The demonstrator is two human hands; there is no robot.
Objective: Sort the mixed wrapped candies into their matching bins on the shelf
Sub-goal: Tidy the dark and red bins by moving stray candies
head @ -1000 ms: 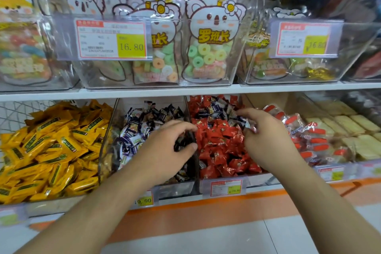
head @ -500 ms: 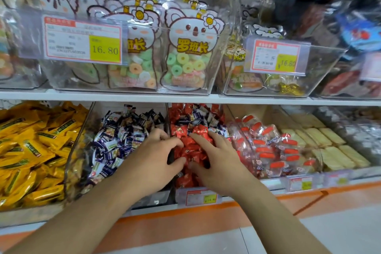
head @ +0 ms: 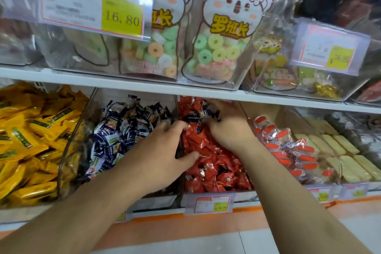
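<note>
On the lower shelf a clear bin of red wrapped candies (head: 216,171) has a few dark blue wrapped candies (head: 195,114) mixed in at its back. To its left is the bin of matching dark blue candies (head: 123,130). My right hand (head: 228,128) reaches deep into the red bin, and its curled fingers pinch a dark blue candy near the back wall. My left hand (head: 160,154) lies across the divider between the two bins. Its fingers and thumb curve loosely and touch red candies, with nothing seen held.
A bin of yellow wrapped bars (head: 31,140) is at far left. Clear packs with red caps (head: 288,146) and pale yellow bars (head: 340,150) fill the bins to the right. The white upper shelf (head: 123,83) hangs low over the bins, carrying bags of ring candies (head: 222,47).
The view has moved closer to the shelf. My right hand has pushed further back in the red bin to the dark blue candies. My left hand slid over the divider onto the red candies.
</note>
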